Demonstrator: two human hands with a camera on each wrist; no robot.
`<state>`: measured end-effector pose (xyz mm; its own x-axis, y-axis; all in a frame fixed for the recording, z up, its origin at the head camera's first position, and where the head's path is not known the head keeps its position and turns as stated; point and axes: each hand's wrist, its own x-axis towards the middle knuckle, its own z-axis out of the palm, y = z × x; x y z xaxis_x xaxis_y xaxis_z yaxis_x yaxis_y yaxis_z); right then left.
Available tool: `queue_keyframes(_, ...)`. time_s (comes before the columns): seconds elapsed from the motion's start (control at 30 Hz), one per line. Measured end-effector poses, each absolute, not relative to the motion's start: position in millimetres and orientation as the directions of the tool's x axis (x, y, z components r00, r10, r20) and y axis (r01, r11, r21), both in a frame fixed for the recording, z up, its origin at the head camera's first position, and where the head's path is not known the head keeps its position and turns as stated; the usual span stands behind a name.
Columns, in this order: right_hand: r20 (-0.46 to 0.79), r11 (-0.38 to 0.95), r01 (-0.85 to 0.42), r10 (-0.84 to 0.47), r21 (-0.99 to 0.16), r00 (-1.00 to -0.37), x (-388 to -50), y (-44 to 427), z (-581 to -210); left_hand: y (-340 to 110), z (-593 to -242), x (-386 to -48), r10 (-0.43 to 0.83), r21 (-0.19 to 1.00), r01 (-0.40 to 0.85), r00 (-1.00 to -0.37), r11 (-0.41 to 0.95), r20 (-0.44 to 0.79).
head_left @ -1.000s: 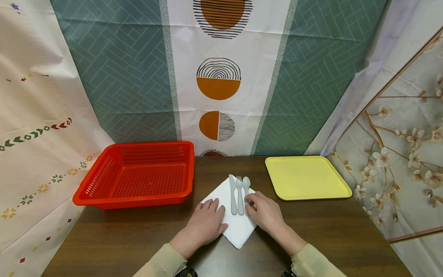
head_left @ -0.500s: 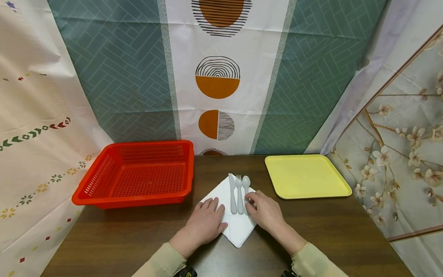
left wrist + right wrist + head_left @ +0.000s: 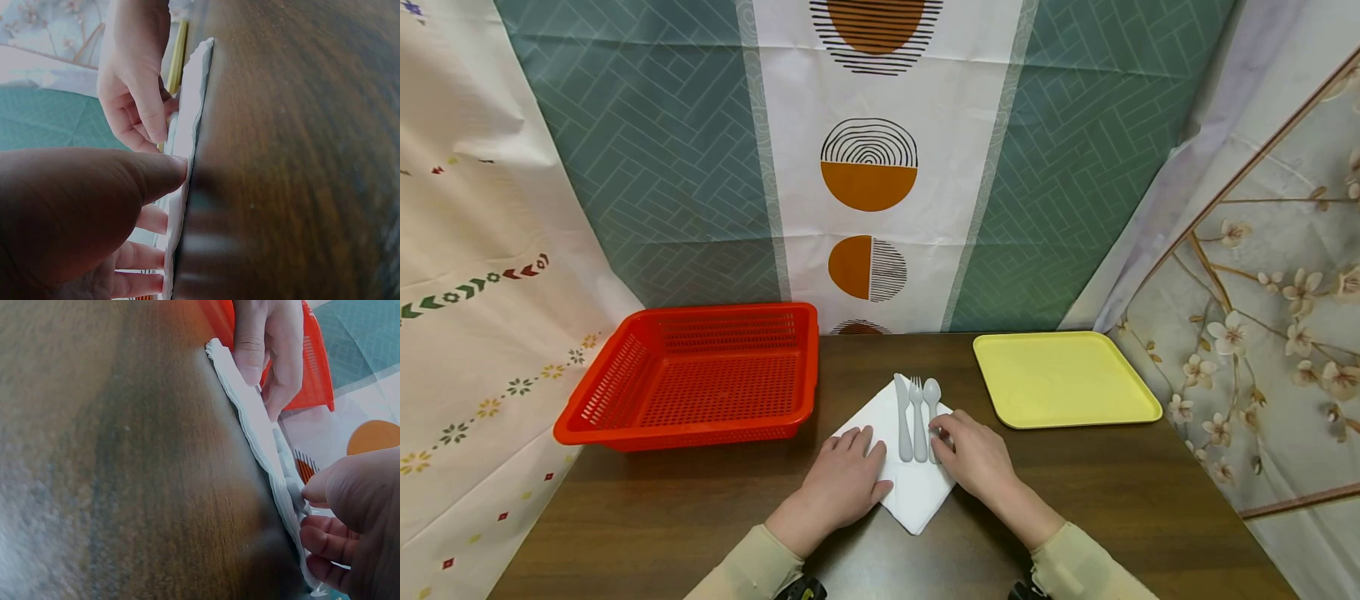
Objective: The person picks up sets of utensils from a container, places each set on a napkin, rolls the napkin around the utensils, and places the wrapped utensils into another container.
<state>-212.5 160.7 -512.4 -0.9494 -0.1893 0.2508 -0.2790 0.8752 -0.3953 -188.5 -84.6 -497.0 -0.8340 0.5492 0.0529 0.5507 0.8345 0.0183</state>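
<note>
A folded white napkin (image 3: 917,492) lies cornerwise on the table, bearing a grey knife (image 3: 903,425), a grey fork (image 3: 918,421) and a grey spoon (image 3: 932,392) side by side. My left hand (image 3: 842,479) rests on the napkin's left edge, its fingers spread fairly flat. In the left wrist view the left thumb (image 3: 165,172) touches the napkin's rim. On the other side, my right hand (image 3: 973,454) has curled fingers and thumb at the spoon's handle, whose lower part they partly hide. The right wrist view shows the right thumb (image 3: 319,487) against a grey handle (image 3: 292,490).
At the back left stands a red perforated basket (image 3: 685,437) with nothing seen in it. A yellow tray (image 3: 1067,379) lies at the back right of the brown wooden table (image 3: 647,517). Patterned cloths (image 3: 700,167) hang behind and at both sides.
The view has tilted slightly, so everything sits a little higher in the picture. Both hands, the napkin and the cutlery keep their places.
</note>
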Motion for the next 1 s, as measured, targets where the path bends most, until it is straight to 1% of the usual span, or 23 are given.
queue_keyframes(0.4,0.229,0.875,-0.268,-0.187,-0.404,-0.955,-211.5,161.6,-513.4,-83.7,-502.0,-189.4,0.546,0.023,0.548,-0.837,0.836,0.04)
queue_keyframes(0.73,0.216,0.871,-0.268,-0.192,-0.412,-0.957,-211.3,162.4,-511.4,-85.0,-497.0,-188.9,0.543,0.027,0.544,-0.839,0.839,0.031)
queue_keyframes(1.0,0.229,0.867,-0.295,-0.217,-0.401,-0.949,-206.8,167.3,-508.8,-84.0,-497.4,-189.3,0.548,-0.004,0.548,-0.836,0.836,0.039)
